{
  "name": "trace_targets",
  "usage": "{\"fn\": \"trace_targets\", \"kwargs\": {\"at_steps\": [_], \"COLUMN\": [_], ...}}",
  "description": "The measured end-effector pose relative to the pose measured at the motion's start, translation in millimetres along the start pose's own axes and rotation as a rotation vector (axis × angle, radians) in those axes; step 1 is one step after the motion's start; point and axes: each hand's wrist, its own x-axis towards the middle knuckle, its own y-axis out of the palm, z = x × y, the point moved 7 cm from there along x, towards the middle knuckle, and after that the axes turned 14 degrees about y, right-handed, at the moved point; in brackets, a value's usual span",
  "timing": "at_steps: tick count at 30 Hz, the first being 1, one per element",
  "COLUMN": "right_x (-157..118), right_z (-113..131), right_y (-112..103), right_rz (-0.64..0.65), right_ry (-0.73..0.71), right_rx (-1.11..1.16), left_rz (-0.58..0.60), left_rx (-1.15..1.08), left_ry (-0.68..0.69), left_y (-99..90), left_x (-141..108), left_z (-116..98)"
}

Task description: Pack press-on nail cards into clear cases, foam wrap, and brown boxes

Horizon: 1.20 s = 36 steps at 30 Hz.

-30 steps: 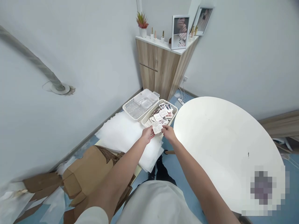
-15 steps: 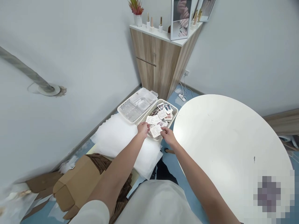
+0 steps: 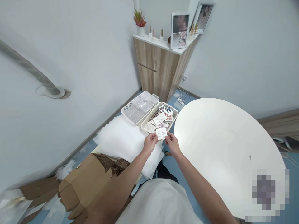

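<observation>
A small white card [image 3: 161, 133] with printed lines is held up between my two hands, just over the near end of a white basket [image 3: 174, 119]. My left hand [image 3: 150, 143] pinches its left edge, and my right hand [image 3: 172, 143] pinches its right edge. Inside the basket lie many loose cards [image 3: 160, 119], some with printed text and some with coloured pictures. Beside it on the left is a second white basket [image 3: 126, 115] holding clear plastic boxes [image 3: 142, 105].
White sheets [image 3: 116, 133] lie in a stack left of my hands, with folded brown cardboard [image 3: 86, 177] nearer. On the right stands a round white table [image 3: 224, 140]. A wooden cabinet [image 3: 158, 62] with framed pictures and a plant fills the corner.
Both hands have drawn back slightly from the basket. My left hand has come to the card's left edge, and the card is now lifted between both hands.
</observation>
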Motion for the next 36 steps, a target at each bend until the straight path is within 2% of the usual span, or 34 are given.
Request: {"fn": "trace_targets", "kwargs": {"at_steps": [5,11,14,18,25,29,32,36], "right_x": [-59,-119,-142,-168,-189,-189,-194,-204], "right_z": [-24,-61,-67,-62,-57,-54,-45,-31], "right_y": [-19,-54,-76,-108,-164,-195,-219,-248], "right_rz": [-0.078,-0.158,-0.236,-0.366,-0.43,-0.304,-0.247,-0.202], "right_ry": [-0.028,0.031,0.029,0.007,-0.109,-0.23,-0.327,-0.368], "right_rx": [0.013,0.081,0.102,0.117,0.081,0.027,-0.123,-0.337], "left_rz": [0.107,0.207,0.279,0.375,0.594,0.659,0.701,0.782], "left_rx": [-0.046,-0.037,-0.04,-0.054,-0.112,0.0,0.106,0.265], "left_ry": [0.084,0.1,0.098,0.067,0.018,0.008,0.01,0.058], "left_y": [8.8,29.1,43.5,65.6,127.8,160.6,184.0,216.3], "left_x": [-47,-89,-103,-116,-140,-155,-166,-178], "left_z": [3,12,16,24,32,32,35,43]}}
